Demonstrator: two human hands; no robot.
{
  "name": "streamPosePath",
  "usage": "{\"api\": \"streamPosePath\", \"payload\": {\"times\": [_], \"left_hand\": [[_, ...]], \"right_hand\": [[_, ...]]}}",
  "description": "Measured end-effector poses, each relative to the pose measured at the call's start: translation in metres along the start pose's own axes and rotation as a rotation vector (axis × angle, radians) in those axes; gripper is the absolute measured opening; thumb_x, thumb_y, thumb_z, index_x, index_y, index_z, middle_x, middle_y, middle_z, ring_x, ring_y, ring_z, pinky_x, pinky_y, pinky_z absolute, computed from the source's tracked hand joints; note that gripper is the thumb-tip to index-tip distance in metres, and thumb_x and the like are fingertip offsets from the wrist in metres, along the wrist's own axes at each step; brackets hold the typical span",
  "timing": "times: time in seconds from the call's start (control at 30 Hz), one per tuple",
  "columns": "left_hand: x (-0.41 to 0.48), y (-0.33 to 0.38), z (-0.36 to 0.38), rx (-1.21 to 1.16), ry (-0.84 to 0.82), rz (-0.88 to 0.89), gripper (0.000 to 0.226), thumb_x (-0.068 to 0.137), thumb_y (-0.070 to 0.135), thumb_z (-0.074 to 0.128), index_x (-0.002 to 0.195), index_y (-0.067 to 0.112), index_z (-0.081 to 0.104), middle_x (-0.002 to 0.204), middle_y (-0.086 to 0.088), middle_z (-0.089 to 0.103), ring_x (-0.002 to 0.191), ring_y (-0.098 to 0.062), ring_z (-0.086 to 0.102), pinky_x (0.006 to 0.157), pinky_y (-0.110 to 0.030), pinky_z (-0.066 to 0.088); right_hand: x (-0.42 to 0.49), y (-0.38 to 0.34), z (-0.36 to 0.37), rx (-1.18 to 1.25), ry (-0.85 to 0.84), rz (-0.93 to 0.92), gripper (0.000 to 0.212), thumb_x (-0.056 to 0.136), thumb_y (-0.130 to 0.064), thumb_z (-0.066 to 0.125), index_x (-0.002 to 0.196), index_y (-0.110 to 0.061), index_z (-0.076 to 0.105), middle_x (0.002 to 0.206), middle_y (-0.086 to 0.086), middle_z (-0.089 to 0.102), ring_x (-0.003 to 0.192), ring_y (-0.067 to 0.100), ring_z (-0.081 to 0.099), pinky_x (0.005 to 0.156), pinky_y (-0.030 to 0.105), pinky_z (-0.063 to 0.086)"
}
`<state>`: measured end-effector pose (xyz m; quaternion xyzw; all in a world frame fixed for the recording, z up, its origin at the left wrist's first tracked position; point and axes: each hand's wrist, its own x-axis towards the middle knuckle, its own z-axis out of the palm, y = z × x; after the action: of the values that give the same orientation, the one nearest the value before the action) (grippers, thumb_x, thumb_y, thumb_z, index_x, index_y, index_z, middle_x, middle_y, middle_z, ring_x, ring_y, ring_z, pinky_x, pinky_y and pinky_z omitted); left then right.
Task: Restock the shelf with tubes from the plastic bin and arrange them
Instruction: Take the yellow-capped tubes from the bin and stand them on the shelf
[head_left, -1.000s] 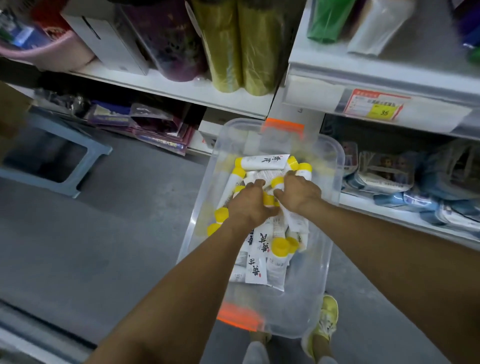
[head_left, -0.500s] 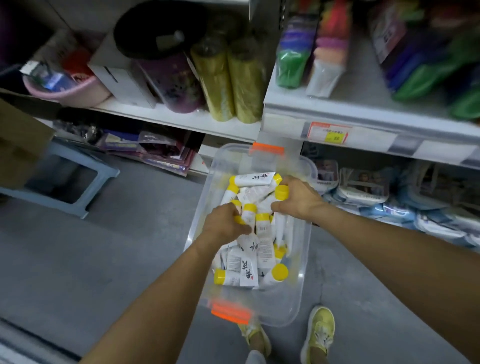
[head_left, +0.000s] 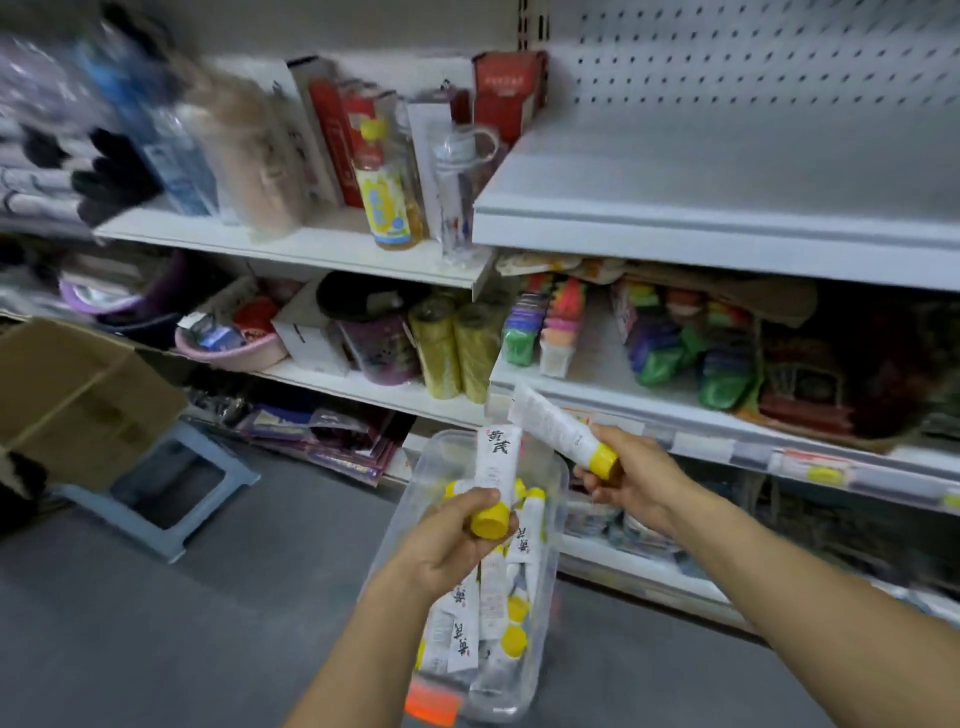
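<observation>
I've come up out of the plastic bin (head_left: 556, 499) with a tube in each hand: my left hand (head_left: 447, 540) is closed around the yellow cap end of one tube (head_left: 496, 460), its white body standing nearly upright with the printed characters facing me, and my right hand (head_left: 631, 480) grips a second tube (head_left: 556, 423) near its yellow cap, the body angled up and to the left toward the shelving. Half a second ago both hands were down among the pile, fingers sorting through it, and my view was on the bin and floor; now my head has lifted and the empty white shelf (head_left: 727, 171) on the upper right is in sight, with nothing standing on the stretch I can see. I take that as the place these go, so picking is done for this pair and carrying them up comes next. The bin sits on the floor below my hands, well stocked with more tubes (head_left: 493, 608), so I judge the restocking is only at its start
</observation>
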<state>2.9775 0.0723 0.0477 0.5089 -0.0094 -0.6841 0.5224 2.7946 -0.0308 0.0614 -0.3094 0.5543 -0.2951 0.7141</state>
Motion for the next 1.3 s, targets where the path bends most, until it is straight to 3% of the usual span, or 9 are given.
{"api": "streamPosePath", "payload": {"times": [0.1,0.23,0.33,0.5,0.67,0.87,1.0,1.13,1.3], "left_hand": [[-0.016,0.004,0.034,-0.012,-0.079,0.04,0.006,0.087,-0.008,0.052,0.093,-0.008,0.055,0.093,-0.022,0.053,0.075,-0.033,0.058,0.062,-0.037,0.06],[-0.033,0.013,0.068,0.074,-0.12,0.152,0.037,0.085,-0.008,0.045,0.122,-0.01,0.049,0.103,-0.025,0.057,0.082,-0.03,0.062,0.064,-0.036,0.06],[-0.041,0.024,0.087,0.12,-0.114,0.291,0.04,0.084,-0.01,0.045,0.123,-0.005,0.051,0.106,-0.018,0.062,0.085,-0.024,0.063,0.073,-0.041,0.057],[-0.047,0.061,0.113,0.221,-0.1,0.404,0.048,0.075,-0.013,0.046,0.118,0.008,0.054,0.085,-0.013,0.058,0.067,-0.022,0.053,0.053,-0.029,0.046],[-0.049,0.107,0.123,0.433,-0.124,0.484,0.054,0.072,-0.013,0.049,0.122,0.006,0.051,0.088,-0.013,0.059,0.07,-0.021,0.054,0.047,-0.026,0.045],[-0.043,0.166,0.128,0.631,-0.266,0.648,0.055,0.068,-0.011,0.061,0.12,0.008,0.053,0.11,-0.015,0.068,0.095,-0.027,0.067,0.072,-0.036,0.057],[-0.04,0.19,0.138,0.66,-0.342,0.673,0.059,0.069,-0.007,0.065,0.123,0.01,0.049,0.114,-0.013,0.066,0.102,-0.027,0.066,0.079,-0.04,0.058],[-0.033,0.204,0.154,0.651,-0.407,0.686,0.054,0.078,-0.01,0.063,0.124,0.014,0.045,0.114,-0.009,0.066,0.101,-0.026,0.066,0.079,-0.04,0.059],[-0.013,0.218,0.172,0.637,-0.339,0.704,0.059,0.078,-0.002,0.071,0.124,0.019,0.04,0.118,-0.008,0.06,0.102,-0.028,0.062,0.08,-0.048,0.058]], "right_hand": [[-0.028,-0.031,-0.006,0.051,-0.087,-0.015,0.028,0.1,-0.029,0.045,0.098,-0.005,0.059,0.067,0.018,0.061,0.037,0.014,0.05,0.035,0.017,0.037],[-0.057,-0.06,-0.013,0.045,-0.209,-0.061,0.035,0.1,-0.035,0.045,0.095,-0.005,0.061,0.06,0.014,0.064,0.038,0.012,0.05,0.035,0.016,0.036],[-0.074,-0.072,-0.011,0.045,-0.295,-0.108,0.031,0.098,-0.031,0.049,0.101,-0.003,0.063,0.069,0.015,0.065,0.048,0.015,0.056,0.041,0.02,0.042],[-0.086,-0.085,0.0,-0.018,-0.38,-0.192,0.026,0.088,-0.01,0.061,0.112,-0.002,0.065,0.077,0.013,0.055,0.063,0.019,0.054,0.052,0.024,0.048],[-0.086,-0.117,0.017,-0.239,-0.36,-0.254,0.013,0.086,-0.006,0.064,0.097,0.0,0.067,0.087,0.016,0.057,0.073,0.021,0.057,0.06,0.029,0.053],[-0.075,-0.144,0.051,-0.676,-0.246,-0.419,0.062,0.054,-0.031,0.082,0.11,-0.014,0.06,0.105,0.005,0.07,0.096,0.02,0.067,0.081,0.031,0.054],[-0.072,-0.156,0.062,-0.545,-0.194,-0.477,0.056,0.068,-0.019,0.082,0.118,-0.025,0.057,0.106,0.003,0.072,0.087,0.016,0.068,0.056,0.021,0.048],[-0.07,-0.171,0.068,-0.533,-0.08,-0.558,0.056,0.071,-0.018,0.081,0.119,-0.029,0.055,0.104,0.003,0.072,0.079,0.021,0.065,0.057,0.029,0.044],[-0.064,-0.209,0.068,-0.476,0.144,-0.751,0.048,0.075,-0.012,0.079,0.115,-0.018,0.052,0.094,-0.002,0.066,0.056,-0.001,0.058,0.041,0.012,0.04]]}}
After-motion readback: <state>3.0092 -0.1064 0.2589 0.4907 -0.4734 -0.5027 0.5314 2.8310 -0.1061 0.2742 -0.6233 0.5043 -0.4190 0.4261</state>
